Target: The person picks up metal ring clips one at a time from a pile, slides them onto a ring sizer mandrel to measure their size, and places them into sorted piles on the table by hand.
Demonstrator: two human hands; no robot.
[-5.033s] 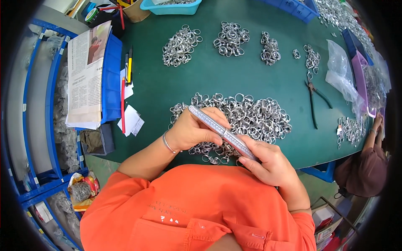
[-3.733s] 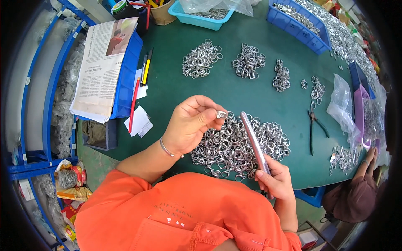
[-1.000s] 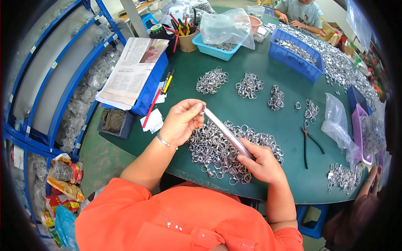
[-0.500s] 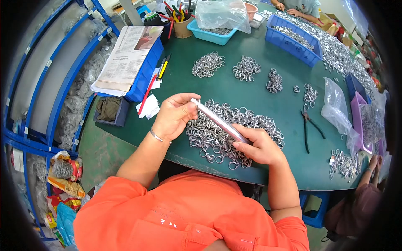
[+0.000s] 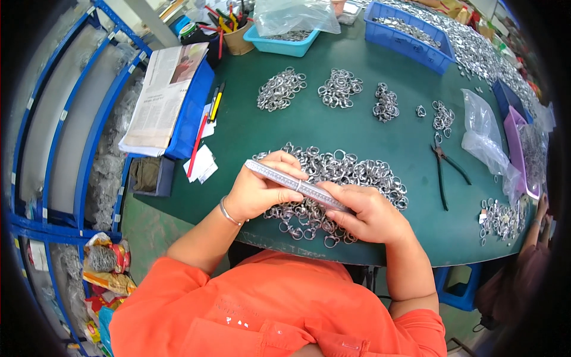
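A silvery ring mandrel [image 5: 273, 174], a tapered stick with graduated markings, lies slantwise between my hands above the ring pile. My right hand [image 5: 372, 213] is closed round its thicker end. A small metal ring [image 5: 299, 186] sits around the stick near its middle. My left hand [image 5: 262, 189] is closed there, thumb on the near side and fingers on the far side, pinching at the ring; the narrow end sticks out past this hand. Beneath and behind both hands spreads a large heap of metal rings [image 5: 357, 172] on the green table [image 5: 333, 132].
Smaller ring piles [image 5: 281, 89] stand in a row farther back. Pliers [image 5: 443, 172] and a clear bag [image 5: 482, 131] lie at the right. Blue bins [image 5: 410, 46], a newspaper [image 5: 160, 101] and pens [image 5: 217, 102] surround the work area. Another person's hand [image 5: 541, 211] is at the right edge.
My left hand has moved from the mandrel's narrow tip down along it towards its middle. The mandrel is turned so its markings show. The view has shifted slightly.
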